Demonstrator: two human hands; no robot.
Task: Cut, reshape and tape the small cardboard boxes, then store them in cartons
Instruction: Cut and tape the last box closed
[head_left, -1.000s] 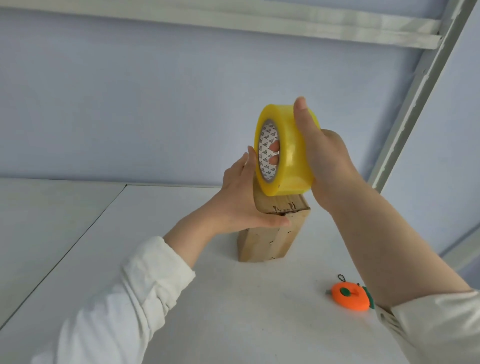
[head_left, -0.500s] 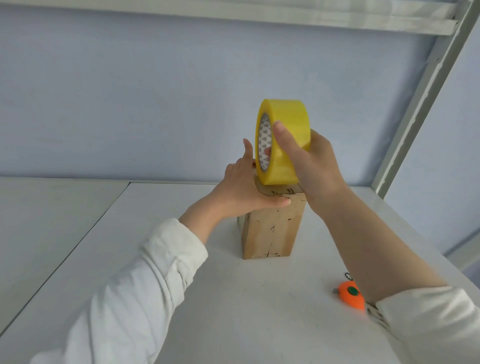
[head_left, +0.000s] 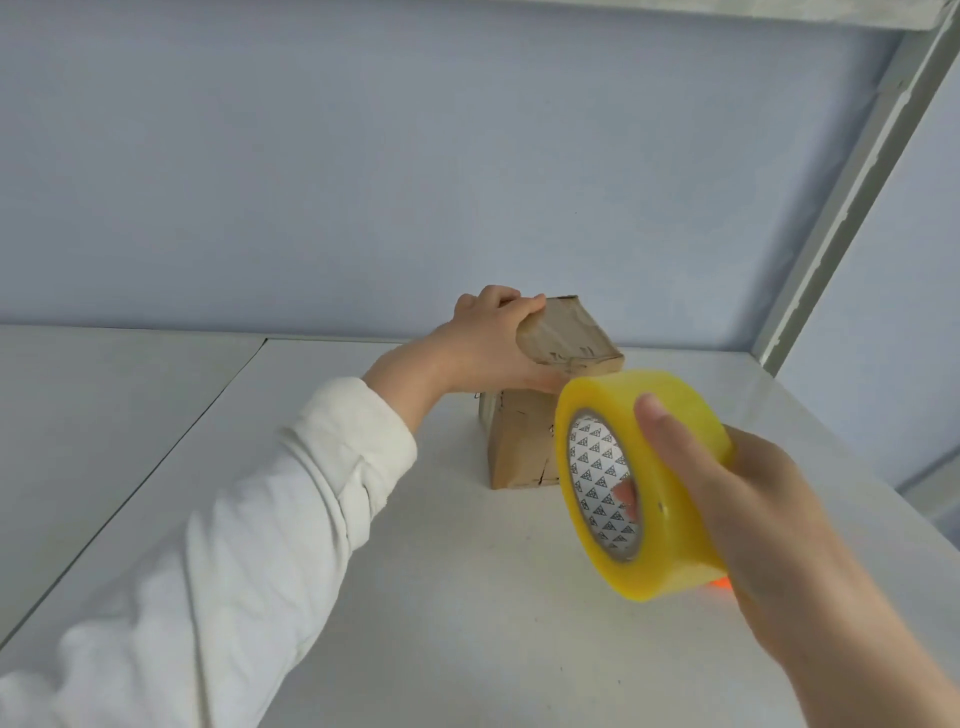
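At the far left a second white surface butts against the white table, with a dark seam between them. A white sleeve reaches from the near left corner toward the middle of the table. At its end the left hand grips the small cardboard box at its upper left edge: the fingers curl over the far side of the top and the thumb lies along the near side just under it. The box stands on end on the table, toward the far side and just right of centre. Its glossy, creased top face tilts toward the camera and sits just right of the hand.

Nearer and to the right, the yellow tape roll is held up on edge above the table, its printed core facing left. It covers the lower right corner of the box in this view, and whether the two touch cannot be told. The right hand clasps the roll, with the thumb across the outer band and one fingertip showing inside the core. A sliver of an orange object shows under the roll. At the far right a pale metal post slants up against the blue-grey wall
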